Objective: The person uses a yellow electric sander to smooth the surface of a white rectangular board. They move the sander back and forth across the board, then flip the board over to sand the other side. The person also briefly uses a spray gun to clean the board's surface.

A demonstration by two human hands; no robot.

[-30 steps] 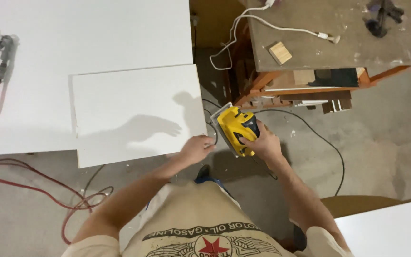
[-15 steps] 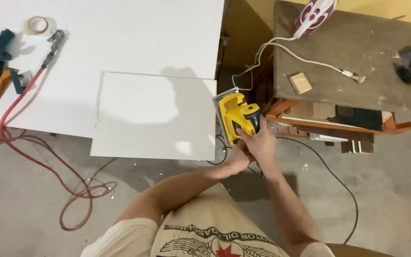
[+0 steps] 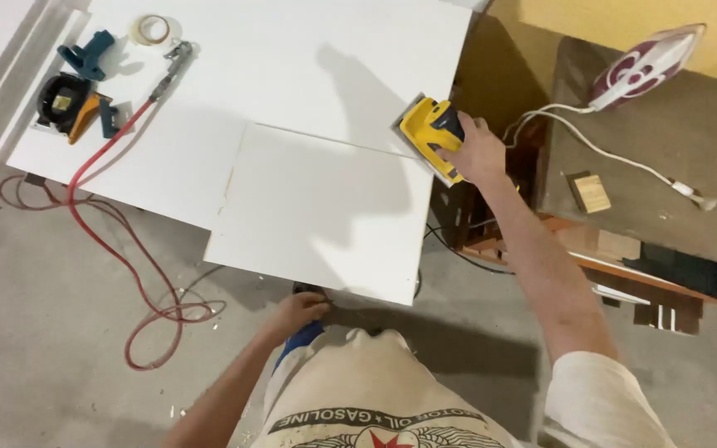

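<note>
right hand wrapped around the back of a yellow sander, fingers closed on its dark grip. sander sits at the right edge of the big white table, its pad flat or nearly flat on the surface, just past the far right corner of the smaller white panel. right arm stretched out forward and up from the body.

left hand low, near the person's waist, just below the near edge of the panel. fingers curled loosely; cannot tell whether it has hold of anything. something dark shows beside it under the panel edge, too small to make out.

panel lies on top of the table, skewed, its near part overhanging the table edge toward the person. shadow of the arm falls across panel and table.

far left of the table: blue clamp, a black-and-orange tool beside it, a roll of tape a little further along. a red hose runs from a metal fitting near the tape, off the table edge and loops on the concrete floor.

right of the sander, across a narrow gap: a worn workbench. on it a purple-and-white iron lying at the back, its white cord trailing across the top, and a small wood block near the front edge. shelf under the bench holds offcuts, partly hidden.
</note>
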